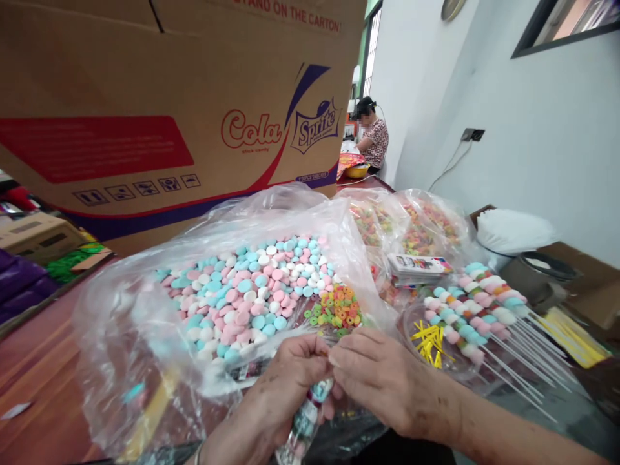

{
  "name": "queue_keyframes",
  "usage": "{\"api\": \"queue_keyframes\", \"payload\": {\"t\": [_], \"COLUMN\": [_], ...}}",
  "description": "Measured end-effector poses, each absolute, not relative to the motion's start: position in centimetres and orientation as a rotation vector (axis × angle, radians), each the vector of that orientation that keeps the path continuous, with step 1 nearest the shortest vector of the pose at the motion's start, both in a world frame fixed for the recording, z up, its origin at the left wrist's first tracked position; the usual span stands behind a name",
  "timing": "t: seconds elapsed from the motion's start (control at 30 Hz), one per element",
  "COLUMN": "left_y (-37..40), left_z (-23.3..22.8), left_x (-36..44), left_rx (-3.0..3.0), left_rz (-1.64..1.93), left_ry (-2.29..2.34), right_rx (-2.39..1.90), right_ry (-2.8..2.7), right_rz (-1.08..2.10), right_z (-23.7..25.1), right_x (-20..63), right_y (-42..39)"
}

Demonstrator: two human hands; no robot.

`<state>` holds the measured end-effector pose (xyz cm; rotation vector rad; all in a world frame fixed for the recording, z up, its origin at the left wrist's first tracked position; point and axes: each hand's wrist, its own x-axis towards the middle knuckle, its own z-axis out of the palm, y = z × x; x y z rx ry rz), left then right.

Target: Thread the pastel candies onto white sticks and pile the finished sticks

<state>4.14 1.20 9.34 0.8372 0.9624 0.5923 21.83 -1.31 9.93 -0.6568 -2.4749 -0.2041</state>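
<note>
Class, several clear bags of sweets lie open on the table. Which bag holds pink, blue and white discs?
The big bag nearest the hands; the far bags hold orange-and-green mixed sweets.

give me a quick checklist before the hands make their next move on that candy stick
1. Left hand grips the wrapped candy stick: ok.
2. Right hand pinches at the stick's top: ok; what it pinches, cannot tell.
3. Yellow twist ties lie beside the right hand: ok.
4. Bag of pastel candies is open: ok.
5. Finished sticks piled apart from the hands: ok.
6. Wrapper closed at top: cannot tell.
</note>
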Motion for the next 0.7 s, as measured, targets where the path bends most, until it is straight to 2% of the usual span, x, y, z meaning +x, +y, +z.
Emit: {"api": "queue_keyframes", "payload": {"t": [0.2, 0.5, 0.6, 0.7], "left_y": [1.5, 0.7, 0.8, 0.9], "left_z": [9.3, 11.5, 11.1, 10.5], "left_x": [3.6, 3.7, 3.4, 2.9], "left_rx": [0.877, 0.98, 0.987, 1.131], "left_rz": [0.346, 0.174, 0.165, 0.162], "left_ry": [0.847, 0.805, 0.82, 0.871], "right_rx": [-0.743, -0.395, -0.454, -0.625], "right_ry": [-2.541, -2.703, -2.717, -2.718], "right_rz": [0.006, 0.267, 0.163, -0.156], "right_z": [10.8, 12.0, 11.7, 10.9], "right_x": [22.3, 22.2, 22.1, 21.4], "right_y": [-1.1, -1.0, -1.5, -2.3]}}
